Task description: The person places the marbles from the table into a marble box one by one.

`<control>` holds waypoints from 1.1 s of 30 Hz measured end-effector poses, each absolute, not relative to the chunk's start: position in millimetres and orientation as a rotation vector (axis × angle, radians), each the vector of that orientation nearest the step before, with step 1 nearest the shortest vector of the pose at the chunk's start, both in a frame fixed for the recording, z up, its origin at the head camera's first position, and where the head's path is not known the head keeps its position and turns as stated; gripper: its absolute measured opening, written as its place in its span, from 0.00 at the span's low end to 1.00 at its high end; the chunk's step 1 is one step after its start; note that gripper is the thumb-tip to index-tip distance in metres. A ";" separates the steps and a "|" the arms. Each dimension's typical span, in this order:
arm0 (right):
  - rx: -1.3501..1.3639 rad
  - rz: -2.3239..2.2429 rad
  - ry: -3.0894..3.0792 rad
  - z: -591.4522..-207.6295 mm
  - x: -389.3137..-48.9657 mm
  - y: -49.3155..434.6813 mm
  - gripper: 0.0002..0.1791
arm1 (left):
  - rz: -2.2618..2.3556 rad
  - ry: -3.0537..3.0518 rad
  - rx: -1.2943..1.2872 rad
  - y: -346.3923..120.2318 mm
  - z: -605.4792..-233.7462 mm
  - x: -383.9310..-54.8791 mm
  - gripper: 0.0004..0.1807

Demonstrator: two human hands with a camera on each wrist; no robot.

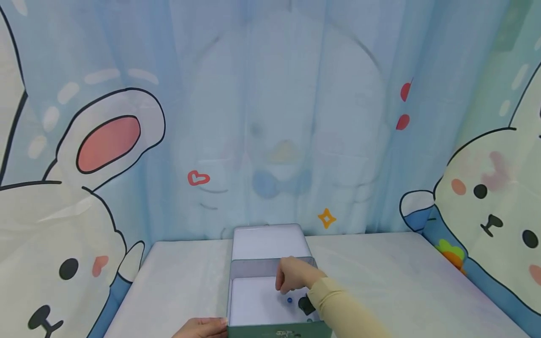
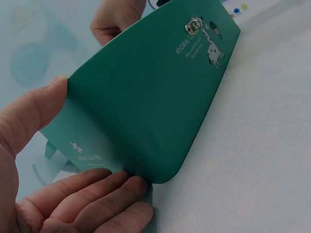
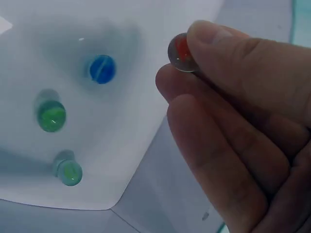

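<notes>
Red-streaked marble (image 3: 178, 54) — pinched in the right hand's (image 1: 296, 275) thumb and fingers, over the green box's (image 1: 255, 331) right half — while the left hand (image 1: 203, 327) grips the near left corner.

Behind the white surface (image 1: 380, 272), a pale blue curtain (image 1: 270, 94) is hung. Left of the surface, a large white rabbit (image 1: 34, 216) is printed; right of it, another rabbit (image 1: 503, 197) is shown — with a carrot (image 1: 452, 257) below. Above its far edge, a red heart outline (image 1: 189, 178) and an orange star (image 1: 327, 211) are seen.
</notes>
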State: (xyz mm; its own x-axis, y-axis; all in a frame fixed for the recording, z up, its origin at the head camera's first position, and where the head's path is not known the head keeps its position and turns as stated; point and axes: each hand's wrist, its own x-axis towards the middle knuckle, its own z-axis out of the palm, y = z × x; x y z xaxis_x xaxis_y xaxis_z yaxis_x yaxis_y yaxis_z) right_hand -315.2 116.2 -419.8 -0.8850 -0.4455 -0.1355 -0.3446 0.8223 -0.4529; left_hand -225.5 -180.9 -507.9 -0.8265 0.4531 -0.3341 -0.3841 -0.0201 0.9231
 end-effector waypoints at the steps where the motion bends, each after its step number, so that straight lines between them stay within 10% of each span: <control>1: -0.622 -0.577 2.788 -421.1 -314.2 113.8 0.10 | 1.901 1.686 0.079 -180.9 -508.6 -225.5 0.36; 19: -0.671 -0.680 2.765 -418.2 -314.9 116.8 0.06 | 1.911 1.657 0.019 -176.2 -523.8 -226.0 0.22; 33: -0.047 -1.459 2.595 -429.5 -299.2 308.5 0.27 | 1.905 1.660 0.081 -178.1 -508.1 -223.3 0.29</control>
State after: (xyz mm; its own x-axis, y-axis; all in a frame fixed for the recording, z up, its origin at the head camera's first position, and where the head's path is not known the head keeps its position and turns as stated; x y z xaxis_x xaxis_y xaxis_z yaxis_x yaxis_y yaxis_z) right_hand -299.2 308.5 -429.5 -0.9861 -0.1070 -0.1269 0.0528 0.5225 -0.8510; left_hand -223.3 -178.1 -508.1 -0.8161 0.4717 -0.3340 -0.3954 -0.0342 0.9179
